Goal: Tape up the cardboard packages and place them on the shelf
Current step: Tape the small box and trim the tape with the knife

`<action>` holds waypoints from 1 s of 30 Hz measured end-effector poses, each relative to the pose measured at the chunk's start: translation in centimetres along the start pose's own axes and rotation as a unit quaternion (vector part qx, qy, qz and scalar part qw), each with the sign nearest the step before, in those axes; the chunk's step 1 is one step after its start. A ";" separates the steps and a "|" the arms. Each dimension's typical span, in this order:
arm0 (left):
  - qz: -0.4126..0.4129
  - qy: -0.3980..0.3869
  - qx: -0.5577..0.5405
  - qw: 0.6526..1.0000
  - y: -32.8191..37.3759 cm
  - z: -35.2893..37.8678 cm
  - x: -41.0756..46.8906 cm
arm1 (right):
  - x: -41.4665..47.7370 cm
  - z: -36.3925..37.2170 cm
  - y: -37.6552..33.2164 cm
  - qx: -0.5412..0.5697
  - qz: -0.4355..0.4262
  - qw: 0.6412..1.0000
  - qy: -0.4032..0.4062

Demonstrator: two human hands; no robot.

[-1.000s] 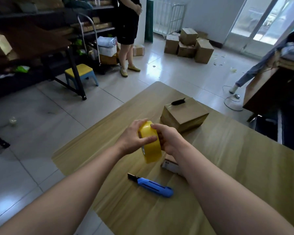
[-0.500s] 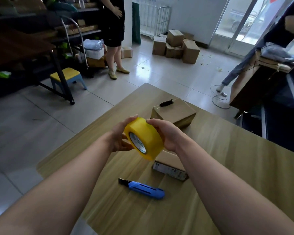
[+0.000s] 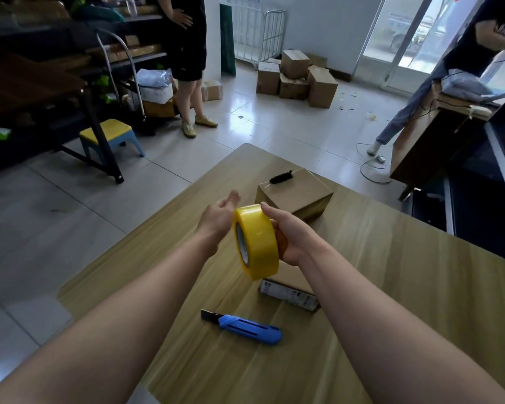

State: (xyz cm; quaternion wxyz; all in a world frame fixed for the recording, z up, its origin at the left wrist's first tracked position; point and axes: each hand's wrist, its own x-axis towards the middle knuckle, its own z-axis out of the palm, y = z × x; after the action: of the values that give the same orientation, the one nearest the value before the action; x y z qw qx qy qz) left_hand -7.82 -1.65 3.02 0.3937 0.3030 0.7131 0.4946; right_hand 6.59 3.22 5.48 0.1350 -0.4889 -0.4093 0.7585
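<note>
A yellow tape roll (image 3: 258, 242) hangs above the wooden table (image 3: 391, 287), held on edge by my right hand (image 3: 293, 231), whose fingers curl round its far side. My left hand (image 3: 219, 217) is just left of the roll with fingers straight, touching its upper edge at most. Below the roll lies a small flat cardboard package (image 3: 289, 287), partly hidden by my right forearm. Farther back sits a bigger cardboard box (image 3: 296, 195) with a black marker (image 3: 281, 177) on top. Dark shelves (image 3: 70, 53) stand at the far left.
A blue utility knife (image 3: 245, 328) lies on the table near me. A person in black (image 3: 187, 53) stands by the shelves beside a cart and a yellow stool (image 3: 108, 135). Stacked boxes (image 3: 298, 77) sit on the floor; another person (image 3: 449, 68) stands at a desk on the right.
The roll has turned on edge and my left hand has let go of it, its fingers now straight beside it. My right hand keeps its hold.
</note>
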 end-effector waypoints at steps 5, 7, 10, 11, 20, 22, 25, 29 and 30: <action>0.216 -0.038 0.114 0.969 -0.1 1.2 -1.2 | 0.4 -0.7 -0.2 0.075 0.026 0.996 0.045; 0.265 -0.034 0.190 0.945 -0.3 1.3 -1.4 | 0.2 -0.9 -0.4 0.099 0.023 0.993 0.052; 0.327 -0.022 0.309 0.893 -0.6 1.3 -2.1 | 0.0 -1.3 -0.7 0.131 0.024 0.989 0.060; 0.345 -0.020 0.343 0.873 -0.8 1.2 -2.3 | 0.0 -1.3 -0.7 0.140 0.025 0.988 0.063; 0.445 0.040 0.366 0.816 -0.1 2.1 -2.2 | 0.2 -2.5 -0.5 0.151 0.022 0.985 0.080; 0.448 0.039 0.380 0.808 0.4 2.5 -2.2 | 0.1 -2.8 -0.4 0.146 0.016 0.986 0.079; 0.446 0.057 0.392 0.803 0.9 3.5 -2.3 | 0.0 -3.4 -0.4 0.118 0.000 0.990 0.070; 0.363 0.068 0.343 0.864 2.0 5.2 -2.2 | -0.1 -4.0 -0.2 0.024 -0.056 0.995 0.075; 0.336 0.069 0.331 0.879 2.4 5.7 -2.1 | -0.2 -4.2 0.0 -0.018 -0.085 0.992 0.089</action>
State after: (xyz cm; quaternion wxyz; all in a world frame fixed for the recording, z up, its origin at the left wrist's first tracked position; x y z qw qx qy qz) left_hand -1.78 0.02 4.68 0.0303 0.6020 0.7162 0.3517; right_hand 10.30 5.16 4.84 0.2264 -0.5198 -0.4493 0.6905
